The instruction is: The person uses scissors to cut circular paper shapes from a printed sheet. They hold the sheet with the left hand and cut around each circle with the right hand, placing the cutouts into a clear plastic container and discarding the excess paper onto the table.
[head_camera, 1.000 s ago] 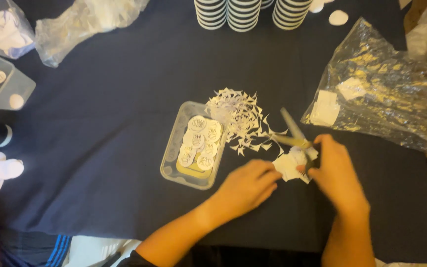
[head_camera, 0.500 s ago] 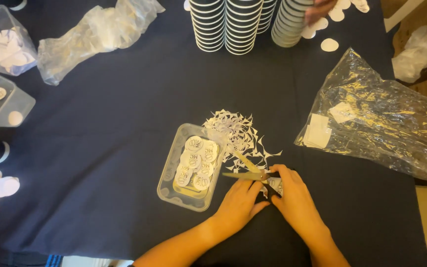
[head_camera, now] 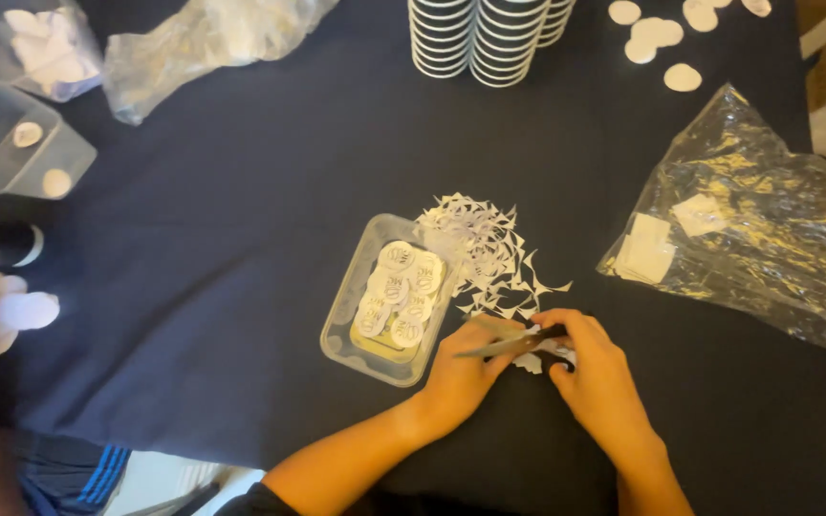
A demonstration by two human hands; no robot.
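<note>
Metal scissors [head_camera: 513, 342] in right hand [head_camera: 597, 377], grip closed

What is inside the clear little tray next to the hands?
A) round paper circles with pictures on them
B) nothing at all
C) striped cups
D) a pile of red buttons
A: the clear plastic tray holds a heap of round paper discs with printed designs, just left of the left hand; the striped cups stand stacked at the table's far edge instead.

Bare forearms, dark sleeve edge at left elbow
</note>
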